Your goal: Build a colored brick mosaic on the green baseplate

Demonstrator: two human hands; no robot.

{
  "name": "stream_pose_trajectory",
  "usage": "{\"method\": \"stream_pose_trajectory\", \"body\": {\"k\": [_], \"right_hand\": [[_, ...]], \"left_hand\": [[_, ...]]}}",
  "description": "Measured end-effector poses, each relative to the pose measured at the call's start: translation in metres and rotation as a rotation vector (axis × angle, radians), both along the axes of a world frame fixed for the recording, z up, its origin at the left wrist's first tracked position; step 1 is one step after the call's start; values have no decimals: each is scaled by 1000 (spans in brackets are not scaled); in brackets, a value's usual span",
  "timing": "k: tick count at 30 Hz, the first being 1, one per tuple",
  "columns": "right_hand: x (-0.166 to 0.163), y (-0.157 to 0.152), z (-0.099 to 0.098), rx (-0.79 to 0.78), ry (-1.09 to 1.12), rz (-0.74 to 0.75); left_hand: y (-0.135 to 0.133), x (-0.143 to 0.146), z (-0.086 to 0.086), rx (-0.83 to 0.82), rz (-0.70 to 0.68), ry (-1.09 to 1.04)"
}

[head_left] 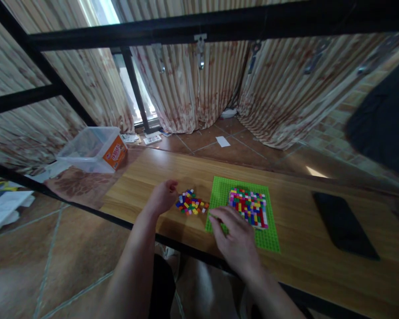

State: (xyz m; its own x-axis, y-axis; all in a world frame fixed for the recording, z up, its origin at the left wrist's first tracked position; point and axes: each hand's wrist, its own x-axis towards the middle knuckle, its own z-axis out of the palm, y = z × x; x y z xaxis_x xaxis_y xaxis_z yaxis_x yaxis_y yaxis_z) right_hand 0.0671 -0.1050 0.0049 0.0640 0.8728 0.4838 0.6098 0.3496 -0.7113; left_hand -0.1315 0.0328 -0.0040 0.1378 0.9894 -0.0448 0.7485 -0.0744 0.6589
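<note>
A loose pile of small coloured building bricks (pixel 190 203) lies on the wooden table. Just left of it, my left hand (pixel 162 197) hovers with its fingers curled in; what they hold, if anything, is hidden. To the right of the pile lies a green baseplate (pixel 271 237), bearing a tightly packed block of many-coloured bricks (pixel 249 204). My right hand (pixel 234 235) is over the baseplate's left part, covering some of it. Its thumb and forefinger come together near the plate's left edge, and anything between them is too small to make out.
A black flat phone-like object (pixel 344 226) rests on the table (pixel 299 221) at the right. Beyond the table's left end stands a clear plastic box (pixel 89 150) with an orange label. A black metal bar (pixel 173 33) crosses above the far side, before striped curtains (pixel 216 84).
</note>
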Motion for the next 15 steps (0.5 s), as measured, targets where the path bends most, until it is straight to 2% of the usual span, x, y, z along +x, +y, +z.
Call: {"method": "stream_pose_trajectory", "body": {"k": [5, 7, 10, 11, 15], "right_hand": [[-24, 22, -22, -136, -195, -127], [-26, 27, -30, -162, -260, -141], [-29, 33, -37, -194, -327, -131], [-30, 35, -39, -202, -337, -128], [-32, 43, -40, -255, -352, -98]], "left_hand": [[-2, -11, -8, -70, -176, -81], [-4, -13, -4, -67, -268, -117], [-10, -14, 7, -83, -481, -151], [-12, -14, 10, -68, -507, -136], [-23, -10, 16, 26, -435, 27]]}}
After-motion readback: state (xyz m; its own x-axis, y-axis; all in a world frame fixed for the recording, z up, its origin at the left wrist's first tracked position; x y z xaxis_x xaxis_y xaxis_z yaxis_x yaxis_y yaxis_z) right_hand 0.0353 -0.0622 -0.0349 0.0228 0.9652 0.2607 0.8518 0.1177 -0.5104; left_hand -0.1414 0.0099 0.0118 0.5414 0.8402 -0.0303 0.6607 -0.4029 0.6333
